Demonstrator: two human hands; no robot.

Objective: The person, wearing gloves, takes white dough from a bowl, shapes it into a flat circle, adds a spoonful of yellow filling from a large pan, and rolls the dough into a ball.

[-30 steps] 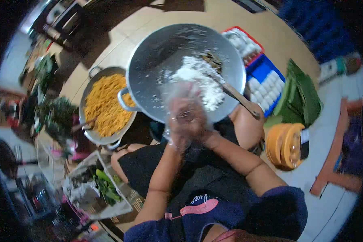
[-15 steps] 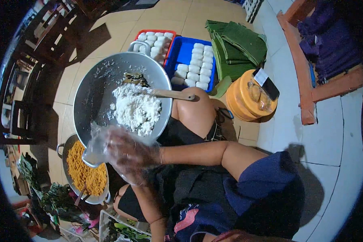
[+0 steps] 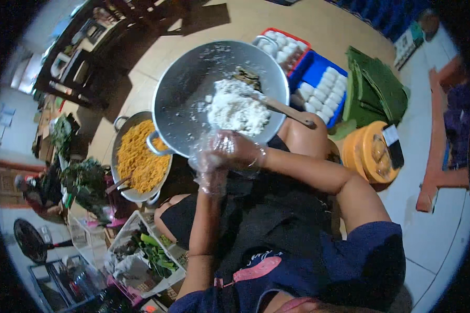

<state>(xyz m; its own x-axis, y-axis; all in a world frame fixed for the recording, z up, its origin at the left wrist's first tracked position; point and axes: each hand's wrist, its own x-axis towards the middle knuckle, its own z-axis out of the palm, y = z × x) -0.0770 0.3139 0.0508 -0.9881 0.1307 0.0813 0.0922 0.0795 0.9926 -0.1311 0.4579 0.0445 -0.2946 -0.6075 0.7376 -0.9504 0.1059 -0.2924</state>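
My right hand [image 3: 238, 149] and my left hand [image 3: 210, 166], both in clear plastic gloves, are pressed together at the near rim of a large grey metal pan [image 3: 180, 96]. Their fingers are closed, and whatever lies between the palms is hidden. White sticky rice [image 3: 237, 112] is heaped in the pan, with a dark leafy bundle [image 3: 248, 78] beyond it. A wooden spatula [image 3: 290, 111] rests in the rice, its handle reaching over the right rim. Left of my hands, a second pan [image 3: 116, 151] holds an orange shredded filling [image 3: 143, 156].
Beyond the pan stand a red tray [image 3: 306, 39] and a blue tray [image 3: 310, 65], both with white oblong pieces. Cut green leaves [image 3: 378, 88] are stacked to their right. A phone [image 3: 394, 146] lies on an orange container [image 3: 360, 154]. A white crate [image 3: 162, 263] holds greens at lower left.
The view has turned, so the pans and trays appear farther right. My hands, earlier blurred with the right one over the left, are now pressed together.
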